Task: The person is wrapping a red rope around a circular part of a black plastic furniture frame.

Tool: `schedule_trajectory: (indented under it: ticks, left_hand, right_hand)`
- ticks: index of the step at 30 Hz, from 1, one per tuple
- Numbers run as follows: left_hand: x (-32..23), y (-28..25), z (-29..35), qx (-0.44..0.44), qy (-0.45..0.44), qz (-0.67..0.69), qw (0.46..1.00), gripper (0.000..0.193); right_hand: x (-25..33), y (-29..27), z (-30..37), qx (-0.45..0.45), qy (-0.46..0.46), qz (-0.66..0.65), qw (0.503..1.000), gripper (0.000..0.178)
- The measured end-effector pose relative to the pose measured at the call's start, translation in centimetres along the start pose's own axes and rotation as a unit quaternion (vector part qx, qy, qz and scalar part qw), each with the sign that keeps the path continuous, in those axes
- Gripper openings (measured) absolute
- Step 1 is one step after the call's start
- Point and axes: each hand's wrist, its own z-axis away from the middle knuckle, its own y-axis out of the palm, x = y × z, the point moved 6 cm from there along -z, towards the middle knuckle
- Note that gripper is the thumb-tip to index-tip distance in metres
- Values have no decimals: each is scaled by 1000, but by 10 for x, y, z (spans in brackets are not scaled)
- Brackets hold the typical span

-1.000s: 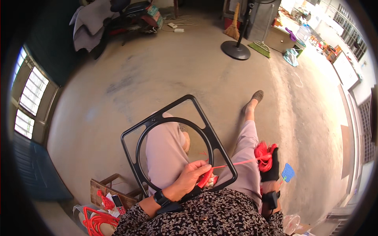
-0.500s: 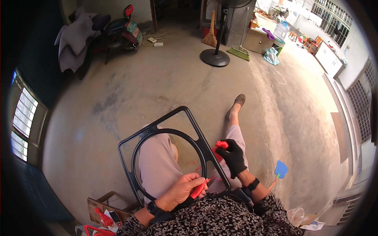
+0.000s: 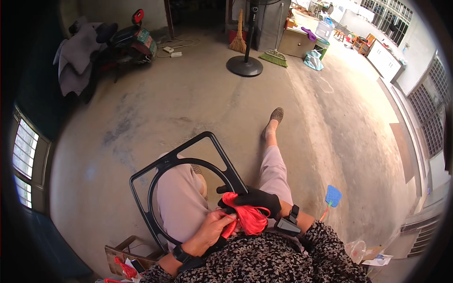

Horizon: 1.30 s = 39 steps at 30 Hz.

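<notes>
A black frame (image 3: 166, 163), squarish with a large round opening, rests tilted over my lap. My left hand (image 3: 211, 228), bare, is closed with a pinch on a red-wrapped stretch (image 3: 229, 229) at the frame's near edge. My right hand (image 3: 265, 200), in a black glove, bends round the frame's right bar with a loose bundle of red twine (image 3: 253, 220) in its grip. Both hands nearly touch there. The bundle and the glove hide the frame's near right corner, and the right fingertips are partly covered.
A wooden stool or box (image 3: 113, 258) with red twine on it stands at lower left. On the right is a blue fly swatter (image 3: 333, 195). Farther off are a standing fan (image 3: 244, 66), brooms (image 3: 239, 43) and a scooter (image 3: 130, 47).
My right hand has moved left and inward, from beyond the frame's right bar to beside my left hand, bringing the red twine bundle across the bar. The left hand keeps its pinch.
</notes>
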Motion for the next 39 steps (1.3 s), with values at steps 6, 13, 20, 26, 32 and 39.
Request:
schedule_trajectory:
  ticks: [6,13,20,26,32,39]
  left_hand:
    - [-17,-6,8,-48,63,13,997,15]
    - [-16,-5,9,-51,66,-1,997,15]
    - [-16,-8,10,-42,59,34,997,15]
    - [-9,-20,11,-31,54,72,995,14]
    - [-4,-19,18,-52,56,85,993,12]
    - [-34,-8,8,-28,77,31,996,13]
  right_hand:
    - [-29,-34,23,-125,13,328,936,35]
    - [-57,-24,42,-138,25,-82,987,54]
    - [-75,-90,53,-265,-100,-293,913,41]
    - [-37,-158,156,-319,-286,-228,875,35]
    - [-49,-201,225,-392,-263,-193,860,31]
    - [-14,-182,176,-475,-201,-13,857,32]
